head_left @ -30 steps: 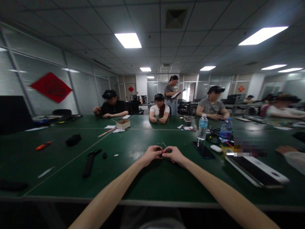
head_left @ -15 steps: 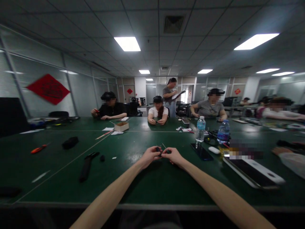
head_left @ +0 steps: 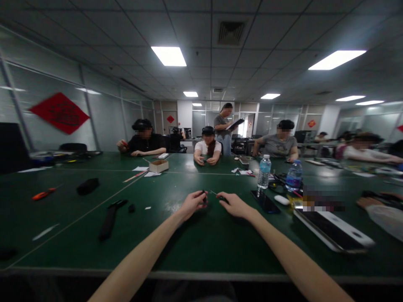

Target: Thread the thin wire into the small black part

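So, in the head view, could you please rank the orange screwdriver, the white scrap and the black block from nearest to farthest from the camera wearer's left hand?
1. White scrap: just to the left of the left hand.
2. Black block: farther left and a little farther back.
3. Orange screwdriver: farthest left of the three.

No text can be read; dark markings [head_left: 65, 112] blur on a red diamond sign [head_left: 59, 113] between nine and ten o'clock.

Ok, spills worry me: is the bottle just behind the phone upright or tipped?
Upright: the bottle stands on its base behind the phone, white cap at the top.
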A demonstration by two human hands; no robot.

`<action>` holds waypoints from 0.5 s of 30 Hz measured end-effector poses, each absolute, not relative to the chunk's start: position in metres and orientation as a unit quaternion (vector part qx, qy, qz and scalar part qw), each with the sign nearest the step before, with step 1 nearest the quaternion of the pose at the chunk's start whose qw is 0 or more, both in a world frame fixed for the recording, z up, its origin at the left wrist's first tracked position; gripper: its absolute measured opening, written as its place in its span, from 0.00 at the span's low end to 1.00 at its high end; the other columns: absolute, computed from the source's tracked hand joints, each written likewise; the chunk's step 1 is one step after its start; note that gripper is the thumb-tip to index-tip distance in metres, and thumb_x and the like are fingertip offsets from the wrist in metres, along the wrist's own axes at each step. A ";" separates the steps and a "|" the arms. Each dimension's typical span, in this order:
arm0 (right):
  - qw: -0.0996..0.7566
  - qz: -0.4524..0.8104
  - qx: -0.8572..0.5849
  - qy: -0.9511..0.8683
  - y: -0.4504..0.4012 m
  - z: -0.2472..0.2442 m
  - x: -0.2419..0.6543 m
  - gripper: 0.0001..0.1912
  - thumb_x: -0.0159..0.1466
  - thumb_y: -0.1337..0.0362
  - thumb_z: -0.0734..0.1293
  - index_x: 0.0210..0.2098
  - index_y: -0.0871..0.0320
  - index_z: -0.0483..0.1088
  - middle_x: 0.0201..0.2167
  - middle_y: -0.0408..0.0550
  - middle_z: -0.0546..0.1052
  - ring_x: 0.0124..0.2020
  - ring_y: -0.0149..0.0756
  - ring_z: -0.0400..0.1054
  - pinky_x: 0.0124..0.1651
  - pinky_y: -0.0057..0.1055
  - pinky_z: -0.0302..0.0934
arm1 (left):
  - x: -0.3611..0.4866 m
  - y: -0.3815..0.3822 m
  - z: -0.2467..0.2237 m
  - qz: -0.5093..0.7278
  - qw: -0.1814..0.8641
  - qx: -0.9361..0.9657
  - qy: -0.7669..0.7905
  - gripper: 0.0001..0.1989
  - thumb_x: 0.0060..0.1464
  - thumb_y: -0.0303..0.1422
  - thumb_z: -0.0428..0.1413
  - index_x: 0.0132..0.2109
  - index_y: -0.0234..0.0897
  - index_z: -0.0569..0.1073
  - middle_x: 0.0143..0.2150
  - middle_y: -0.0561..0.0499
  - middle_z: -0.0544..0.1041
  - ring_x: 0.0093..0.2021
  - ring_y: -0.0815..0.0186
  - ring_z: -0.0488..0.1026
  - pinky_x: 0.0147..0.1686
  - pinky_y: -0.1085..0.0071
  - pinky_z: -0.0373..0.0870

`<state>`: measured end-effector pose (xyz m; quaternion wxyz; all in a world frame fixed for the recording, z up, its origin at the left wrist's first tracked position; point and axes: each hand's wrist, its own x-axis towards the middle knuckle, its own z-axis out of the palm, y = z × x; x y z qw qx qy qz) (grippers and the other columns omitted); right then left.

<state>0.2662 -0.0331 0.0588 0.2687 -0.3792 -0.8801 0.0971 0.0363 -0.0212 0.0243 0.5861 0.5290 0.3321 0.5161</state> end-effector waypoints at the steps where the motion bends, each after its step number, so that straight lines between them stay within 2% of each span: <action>1: 0.257 0.098 -0.375 -0.885 -0.034 0.061 0.268 0.16 0.63 0.62 0.60 0.50 0.53 0.66 0.43 0.47 0.73 0.42 0.37 0.67 0.46 0.31 0.58 | 0.035 -0.020 0.024 0.517 0.590 0.526 0.327 0.17 0.52 0.37 0.56 0.47 0.33 0.71 0.38 0.43 0.74 0.37 0.66 0.73 0.36 0.67 0.71; 7: 0.204 0.110 -0.388 -0.892 -0.039 0.067 0.265 0.14 0.62 0.58 0.61 0.46 0.52 0.70 0.40 0.46 0.75 0.39 0.37 0.68 0.45 0.30 0.58 | 0.033 -0.021 0.023 0.508 0.628 0.518 0.282 0.14 0.53 0.32 0.55 0.46 0.30 0.70 0.42 0.40 0.74 0.38 0.66 0.73 0.41 0.67 0.71; 15: 0.196 0.088 -0.360 -0.908 -0.043 0.066 0.262 0.14 0.62 0.58 0.60 0.45 0.51 0.71 0.40 0.45 0.76 0.39 0.37 0.69 0.44 0.29 0.58 | 0.035 -0.023 0.022 0.500 0.648 0.510 0.265 0.13 0.55 0.31 0.53 0.47 0.29 0.68 0.43 0.40 0.73 0.37 0.66 0.74 0.43 0.64 0.70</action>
